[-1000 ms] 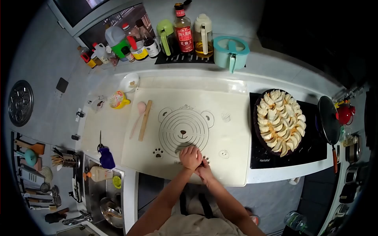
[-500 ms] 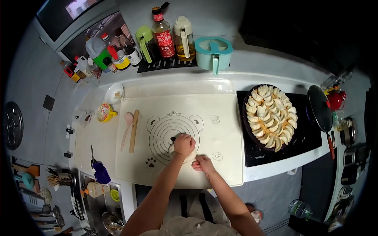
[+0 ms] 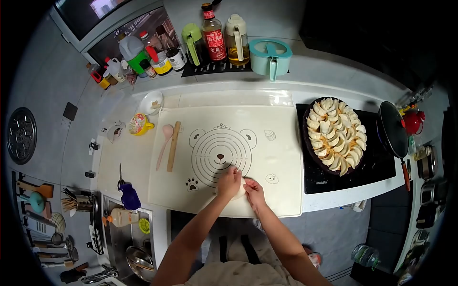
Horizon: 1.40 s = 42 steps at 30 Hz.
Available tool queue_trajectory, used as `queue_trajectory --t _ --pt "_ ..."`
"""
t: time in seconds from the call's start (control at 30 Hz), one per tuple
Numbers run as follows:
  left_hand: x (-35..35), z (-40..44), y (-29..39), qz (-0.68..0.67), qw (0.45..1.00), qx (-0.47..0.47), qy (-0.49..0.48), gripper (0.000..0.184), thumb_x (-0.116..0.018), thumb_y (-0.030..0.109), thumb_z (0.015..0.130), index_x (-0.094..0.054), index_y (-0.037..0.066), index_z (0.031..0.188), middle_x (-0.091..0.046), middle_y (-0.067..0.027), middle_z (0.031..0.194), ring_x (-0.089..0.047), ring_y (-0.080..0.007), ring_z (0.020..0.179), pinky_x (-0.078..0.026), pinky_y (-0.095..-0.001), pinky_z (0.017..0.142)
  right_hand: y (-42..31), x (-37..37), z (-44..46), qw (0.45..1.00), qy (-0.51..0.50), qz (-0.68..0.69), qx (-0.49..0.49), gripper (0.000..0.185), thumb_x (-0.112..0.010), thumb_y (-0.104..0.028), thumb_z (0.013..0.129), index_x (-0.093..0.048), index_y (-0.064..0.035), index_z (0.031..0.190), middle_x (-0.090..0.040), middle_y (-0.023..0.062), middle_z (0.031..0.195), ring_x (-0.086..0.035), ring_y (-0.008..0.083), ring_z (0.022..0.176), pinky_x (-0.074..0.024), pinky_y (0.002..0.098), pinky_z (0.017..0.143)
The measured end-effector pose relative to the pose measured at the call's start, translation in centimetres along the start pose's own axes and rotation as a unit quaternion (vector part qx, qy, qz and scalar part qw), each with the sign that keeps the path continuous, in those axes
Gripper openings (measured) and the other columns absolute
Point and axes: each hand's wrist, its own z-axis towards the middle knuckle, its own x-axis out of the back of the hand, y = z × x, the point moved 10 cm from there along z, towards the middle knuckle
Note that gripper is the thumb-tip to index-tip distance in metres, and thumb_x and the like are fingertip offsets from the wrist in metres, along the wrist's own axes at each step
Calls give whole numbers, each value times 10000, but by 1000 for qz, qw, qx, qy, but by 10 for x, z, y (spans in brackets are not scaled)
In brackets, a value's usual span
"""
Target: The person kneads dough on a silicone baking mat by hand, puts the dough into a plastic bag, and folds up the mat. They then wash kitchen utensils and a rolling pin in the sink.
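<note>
Dough (image 3: 237, 194), a small pale piece mostly hidden by the hands, is held low over the near edge of the cream mat (image 3: 281, 148), just below the printed bear. Left hand (image 3: 230, 183) fingers are clenched around its left side, while right hand (image 3: 255, 192) fingers appear to pinch its right edge; whether it rests on the mat, I cannot tell. No fold or filling shows in this piece, so its shaping looks unfinished. Left of the bear, a wooden rolling pin (image 3: 174, 147) and a pink spoon (image 3: 165, 145) lie side by side, out of hand. Beyond the mat's left edge stand a yellow cup (image 3: 139, 124) and a white bowl (image 3: 151, 102). To the right, the work looks well advanced: folded dumplings (image 3: 335, 136) cover most of a dark round tray (image 3: 306, 145), with a few narrow gaps between them. That tray sits on the black cooktop (image 3: 372, 167), set in the white desk (image 3: 315, 204), and the dumplings look pale and uncooked. A frying pan (image 3: 393, 128) is farther right.
</note>
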Motion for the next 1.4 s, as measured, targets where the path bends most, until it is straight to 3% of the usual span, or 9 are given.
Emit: queue_trajectory --t 0.23,0.47,0.6,0.7,0.77,0.9,1.03,1.07,1.4 --pt "-9 -22 43 54 977 -206 21 93 -533 182 760 -572 115 812 -563 -39 862 -523 -250 802 -412 -364 711 -4 16 1 996 -15 53 -65 177 -504 -52 846 -602 -28 992 -617 52 887 -552 112 750 -444 215 667" --pt "-36 8 40 36 962 -248 -105 112 -487 131 795 -566 62 835 -557 -85 842 -517 -282 818 -439 -366 718 -20 28 37 951 72 -299 34 417 -478 -374 889 -565 -32 1111 -616 57 923 -574 136 804 -472 254 655" --pt "-48 29 7 -103 958 -188 -191 196 -466 193 838 -542 35 927 -583 -166 914 -537 -315 883 -438 -337 778 -43 -12 21 917 75 -390 46 459 -506 -405 863 -546 -40 1138 -633 133 830 -607 220 721 -474 309 679" --pt "-19 50 -75 -422 897 127 -42 275 -381 228 890 -575 37 861 -599 -151 857 -568 -333 833 -447 -417 726 -45 -22 14 835 72 -520 168 445 -522 -373 854 -538 -30 1137 -631 161 840 -614 267 733 -471 328 673" --pt "25 33 -90 6 997 67 -38 326 -381 265 895 -584 27 803 -607 -175 832 -576 -359 765 -452 -438 663 -41 -23 4 832 80 -515 187 394 -517 -357 848 -590 -24 1044 -627 178 820 -608 314 745 -469 358 679" --pt "20 -19 -120 -16 992 125 -18 356 -431 304 871 -598 31 716 -600 -203 748 -567 -392 727 -447 -463 633 -34 -15 -8 847 138 -480 182 420 -476 -400 850 -639 -16 905 -630 191 814 -602 350 794 -466 383 717" --pt "-6 -41 -143 -373 838 394 -59 351 -548 326 823 -604 -3 714 -590 -150 634 -572 -254 580 -445 -372 568 -18 -8 -2 867 104 -486 44 505 -446 -467 851 -640 -2 892 -633 201 827 -591 356 852 -448 370 778" --pt "0 -32 -115 -370 866 330 -70 327 -595 307 794 -595 -6 703 -580 -132 609 -534 -193 517 -423 -351 533 -1 2 14 885 97 -451 66 499 -485 -423 876 -617 58 889 -601 102 749 -529 156 697 -444 297 658" --pt "32 -14 -13 80 957 48 274 114 -551 177 787 -503 82 745 -518 -106 772 -509 -302 739 -418 -416 631 2 -3 -9 970 114 -208 -46 276 -541 -252 863 -496 11 935 -521 52 705 -483 118 512 -453 234 417"
